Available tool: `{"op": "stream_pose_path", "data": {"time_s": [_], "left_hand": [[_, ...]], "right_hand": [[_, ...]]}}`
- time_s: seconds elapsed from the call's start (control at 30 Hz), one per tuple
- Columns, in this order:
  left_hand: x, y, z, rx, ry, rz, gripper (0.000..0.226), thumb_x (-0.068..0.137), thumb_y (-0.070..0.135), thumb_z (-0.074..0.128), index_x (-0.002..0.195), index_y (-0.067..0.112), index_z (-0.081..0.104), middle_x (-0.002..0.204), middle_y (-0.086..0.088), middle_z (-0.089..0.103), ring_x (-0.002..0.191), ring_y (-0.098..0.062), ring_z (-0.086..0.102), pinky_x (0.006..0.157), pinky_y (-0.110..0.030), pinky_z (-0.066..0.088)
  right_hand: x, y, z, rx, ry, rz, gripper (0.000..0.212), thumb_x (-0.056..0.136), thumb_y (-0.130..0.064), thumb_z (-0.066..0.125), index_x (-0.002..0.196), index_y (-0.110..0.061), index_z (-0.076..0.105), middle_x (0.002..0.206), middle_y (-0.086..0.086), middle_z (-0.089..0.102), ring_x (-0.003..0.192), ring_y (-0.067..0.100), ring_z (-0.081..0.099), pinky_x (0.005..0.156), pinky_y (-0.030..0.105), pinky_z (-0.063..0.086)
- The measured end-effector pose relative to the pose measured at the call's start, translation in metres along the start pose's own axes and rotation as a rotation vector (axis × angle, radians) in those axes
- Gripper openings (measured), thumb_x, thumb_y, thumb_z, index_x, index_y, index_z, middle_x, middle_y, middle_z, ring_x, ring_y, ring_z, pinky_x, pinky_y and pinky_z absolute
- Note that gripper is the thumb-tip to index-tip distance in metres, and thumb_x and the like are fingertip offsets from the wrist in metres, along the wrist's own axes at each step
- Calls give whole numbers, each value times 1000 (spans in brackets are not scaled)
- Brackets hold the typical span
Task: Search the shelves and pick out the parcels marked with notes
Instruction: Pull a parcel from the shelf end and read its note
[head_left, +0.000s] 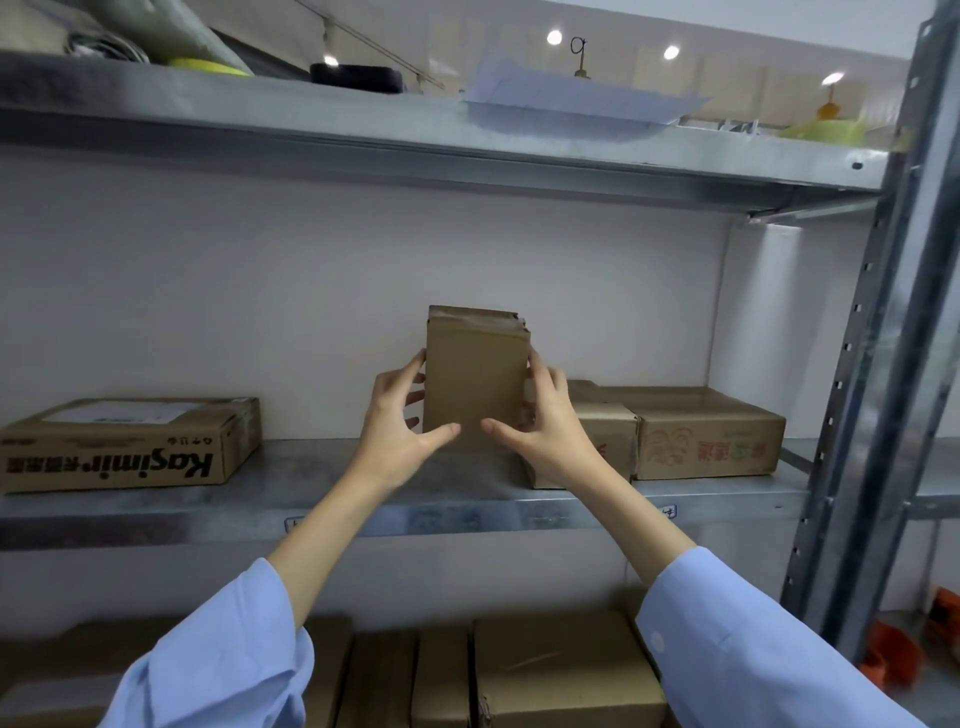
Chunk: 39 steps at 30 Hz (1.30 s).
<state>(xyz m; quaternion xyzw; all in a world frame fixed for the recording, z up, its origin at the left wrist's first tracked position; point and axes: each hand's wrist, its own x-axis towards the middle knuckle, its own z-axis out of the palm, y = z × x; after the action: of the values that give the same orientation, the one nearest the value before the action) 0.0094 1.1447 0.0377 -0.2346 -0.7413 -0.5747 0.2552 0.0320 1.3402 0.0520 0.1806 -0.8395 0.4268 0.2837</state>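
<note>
Both hands, left (397, 423) and right (540, 426), fingers spread, clasp upright box (472, 374); no note visible; rotate to check hidden faces.

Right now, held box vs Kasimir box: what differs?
Held box is upright; Kasimir box lies flat. Held box is gripped by left hand and right hand; Kasimir box sits untouched. Held box's near face is plain; Kasimir box shows upside-down lettering. Both are brown cardboard.
</note>
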Motion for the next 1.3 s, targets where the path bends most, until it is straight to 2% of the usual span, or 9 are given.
{"op": "stream_pose_path", "data": {"time_s": [0.33, 0.47, 0.57, 0.67, 0.8, 0.9, 1.07, 1.2, 1.3], "left_hand": [[-6, -2, -4, -54, -13, -30, 70, 78, 15, 80, 133, 27, 38, 140, 7, 45, 125, -21, 50, 89, -19, 43], [-8, -1, -7, -44, -5, -54, 87, 79, 20, 80, 148, 31, 28, 145, 5, 37, 125, -14, 45, 100, -27, 44], [-8, -1, -8, -4, -20, -43, 88, 80, 22, 79, 151, 32, 28, 143, 4, 34, 123, -9, 41, 88, -6, 40], [-10, -2, -10, -17, -28, -22, 81, 79, 20, 80, 147, 31, 37, 138, 0, 38, 117, -3, 47, 82, 2, 39], [-10, -3, -15, -54, -44, -8, 78, 71, 37, 79, 140, 30, 44, 136, 7, 48, 121, 1, 49, 103, -19, 41], [-11, -6, -18, -65, -44, -10, 73, 67, 43, 79, 132, 26, 48, 131, 11, 56, 122, -6, 53, 106, -33, 44], [-14, -11, -14, -45, -6, -11, 68, 73, 24, 85, 128, 19, 46, 131, 8, 53, 123, -14, 52, 105, -38, 47], [-15, -16, -12, 41, -1, 45, 75, 75, 17, 84, 136, 25, 41, 133, 14, 49, 123, -5, 48, 100, -26, 45], [-14, -24, -12, 92, -22, 56, 70, 74, 17, 84, 132, 31, 46, 135, 13, 51, 125, -7, 48, 104, -34, 47]], "right_hand": [[-3, 1, -1, 163, -26, 60, 79, 84, -31, 76, 144, -23, 26, 144, 0, 43, 134, 14, 44, 106, 35, 46], [-5, 0, 0, 200, -36, 89, 84, 83, -33, 77, 146, -25, 22, 139, -1, 43, 126, 11, 49, 98, 23, 46], [-7, -1, 1, 176, -53, 91, 95, 80, -42, 77, 152, -31, 17, 137, -5, 38, 122, 4, 44, 99, 20, 42], [-7, -3, 2, 117, -90, 86, 84, 78, -51, 75, 148, -33, 31, 137, -1, 42, 126, 7, 44, 86, 3, 40], [-8, -2, 1, 164, -101, 117, 83, 81, -51, 72, 149, -30, 29, 145, -13, 37, 132, 3, 38, 92, 5, 33], [-10, 2, 1, 217, -76, 144, 76, 86, -35, 73, 147, -21, 29, 140, -11, 41, 119, -3, 46, 78, -4, 36], [-9, 4, 6, 211, -22, 146, 65, 85, -25, 75, 135, -21, 34, 136, -2, 47, 126, 11, 50, 98, 21, 47], [-11, 3, 10, 159, -27, 82, 71, 86, -11, 73, 142, -18, 29, 122, -16, 48, 108, -11, 52, 79, 1, 42], [-12, 5, 13, 52, -44, 57, 64, 86, -18, 73, 139, -22, 37, 134, -5, 52, 116, 5, 52, 94, 14, 45]]}}
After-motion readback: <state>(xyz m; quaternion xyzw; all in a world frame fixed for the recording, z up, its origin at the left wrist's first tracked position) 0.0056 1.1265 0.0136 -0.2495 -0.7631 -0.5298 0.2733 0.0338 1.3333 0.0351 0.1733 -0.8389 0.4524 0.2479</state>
